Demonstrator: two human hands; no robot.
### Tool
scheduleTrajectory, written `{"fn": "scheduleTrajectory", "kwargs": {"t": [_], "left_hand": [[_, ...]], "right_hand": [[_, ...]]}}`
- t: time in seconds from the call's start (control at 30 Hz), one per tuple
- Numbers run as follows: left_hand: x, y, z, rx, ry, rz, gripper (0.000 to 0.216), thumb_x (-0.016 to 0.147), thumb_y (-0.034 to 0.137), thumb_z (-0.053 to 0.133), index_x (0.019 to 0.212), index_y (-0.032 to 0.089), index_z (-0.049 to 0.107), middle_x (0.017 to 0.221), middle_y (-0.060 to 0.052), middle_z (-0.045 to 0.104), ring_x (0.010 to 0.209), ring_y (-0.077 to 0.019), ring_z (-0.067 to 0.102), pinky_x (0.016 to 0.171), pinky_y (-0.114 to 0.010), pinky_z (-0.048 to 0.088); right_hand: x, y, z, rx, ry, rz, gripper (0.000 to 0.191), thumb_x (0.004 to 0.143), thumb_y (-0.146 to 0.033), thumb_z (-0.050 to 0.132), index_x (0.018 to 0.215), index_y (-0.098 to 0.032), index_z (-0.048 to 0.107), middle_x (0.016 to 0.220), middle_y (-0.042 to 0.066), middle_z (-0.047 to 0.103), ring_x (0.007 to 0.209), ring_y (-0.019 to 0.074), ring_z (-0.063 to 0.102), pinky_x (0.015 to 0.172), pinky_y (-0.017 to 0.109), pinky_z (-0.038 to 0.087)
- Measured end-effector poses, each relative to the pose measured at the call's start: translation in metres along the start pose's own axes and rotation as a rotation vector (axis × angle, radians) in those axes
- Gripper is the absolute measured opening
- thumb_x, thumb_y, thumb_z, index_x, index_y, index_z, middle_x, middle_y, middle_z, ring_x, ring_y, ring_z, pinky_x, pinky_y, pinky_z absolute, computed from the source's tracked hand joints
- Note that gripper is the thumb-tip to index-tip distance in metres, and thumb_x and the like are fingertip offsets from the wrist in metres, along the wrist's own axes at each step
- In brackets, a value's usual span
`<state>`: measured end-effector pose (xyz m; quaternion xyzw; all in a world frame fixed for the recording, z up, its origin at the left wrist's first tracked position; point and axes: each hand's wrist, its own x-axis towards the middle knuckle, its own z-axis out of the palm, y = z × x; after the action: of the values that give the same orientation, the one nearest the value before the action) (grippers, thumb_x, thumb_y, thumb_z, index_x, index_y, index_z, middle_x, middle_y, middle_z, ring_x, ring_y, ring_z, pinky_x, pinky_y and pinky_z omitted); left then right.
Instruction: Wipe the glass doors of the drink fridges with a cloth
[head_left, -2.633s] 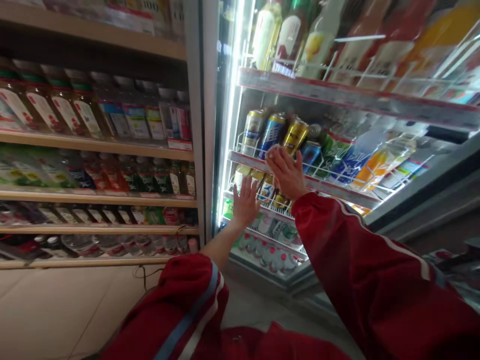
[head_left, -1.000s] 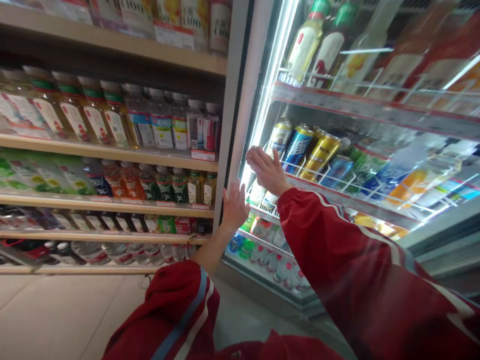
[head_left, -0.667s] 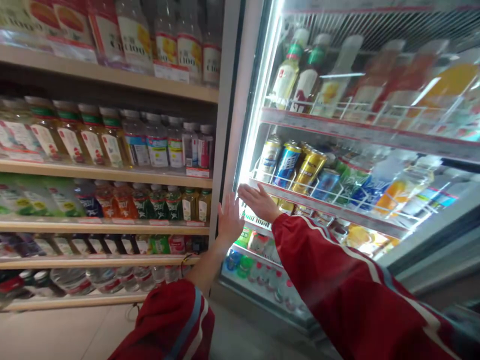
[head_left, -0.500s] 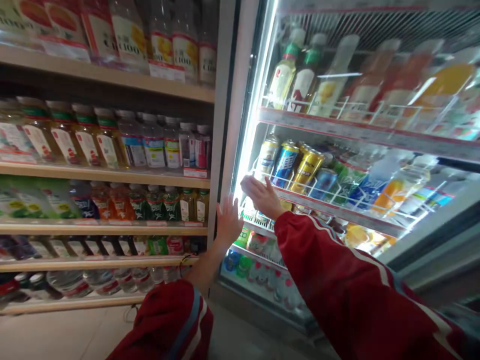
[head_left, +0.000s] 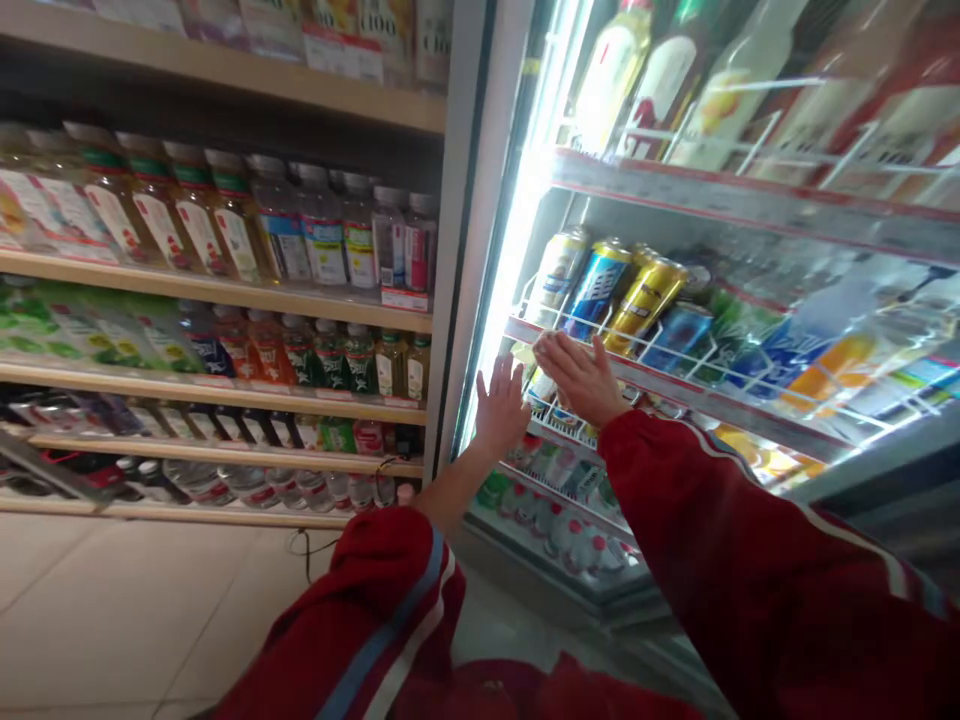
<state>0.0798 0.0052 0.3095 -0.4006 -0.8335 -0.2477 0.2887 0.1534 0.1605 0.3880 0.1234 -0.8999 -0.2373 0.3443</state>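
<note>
My left hand (head_left: 501, 408) is raised at the left edge of the lit drinks fridge, fingers stretched and holding nothing. Close to its right, my right hand (head_left: 581, 375) reaches in front of the can shelf with fingers extended; whether it touches the shelf edge I cannot tell. Above the right hand stand a white can (head_left: 556, 275), a blue can (head_left: 596, 285) and a gold can (head_left: 645, 302), behind a white wire rail (head_left: 705, 370). A smaller blue can (head_left: 677, 335) is to their right. Part of the shelf below is hidden by my hands.
Wooden shelves (head_left: 315, 300) full of bottled drinks stand at the left. A grey frame (head_left: 461, 230) separates them from the fridge. More bottles (head_left: 611, 75) fill the upper fridge shelf. A black cable (head_left: 306, 550) lies on the tiled floor (head_left: 172, 600).
The view has tilted downward, so shelves appear higher and more floor shows. Both hands stay stretched out near the fridge's left side, seen farther right in the picture.
</note>
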Motion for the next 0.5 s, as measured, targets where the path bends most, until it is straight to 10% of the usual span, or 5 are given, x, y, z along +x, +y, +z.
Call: {"fn": "scheduleTrajectory", "kwargs": {"t": [0.17,0.5], "left_hand": [[0.008,0.027,0.004,-0.019,0.017,0.032,0.068,0.083,0.029,0.049,0.143,0.010,0.024,0.153,-0.017,0.020,0.144,-0.0271,0.009,0.115,-0.055,0.011],[0.007,0.064,0.010,-0.024,-0.024,0.075,0.063,0.085,0.033,0.047,0.141,0.011,0.028,0.152,-0.016,0.024,0.143,-0.0265,0.013,0.115,-0.053,0.013]], "right_hand": [[-0.011,0.035,-0.021,0.017,0.173,0.200,0.051,0.089,-0.017,0.044,0.139,-0.022,0.039,0.148,0.009,0.038,0.142,0.0254,0.023,0.115,0.058,0.000],[-0.071,0.018,-0.018,0.021,0.051,0.048,0.054,0.086,-0.012,0.046,0.138,-0.024,0.040,0.142,0.008,0.048,0.138,0.0210,0.034,0.116,0.055,0.005]]}}
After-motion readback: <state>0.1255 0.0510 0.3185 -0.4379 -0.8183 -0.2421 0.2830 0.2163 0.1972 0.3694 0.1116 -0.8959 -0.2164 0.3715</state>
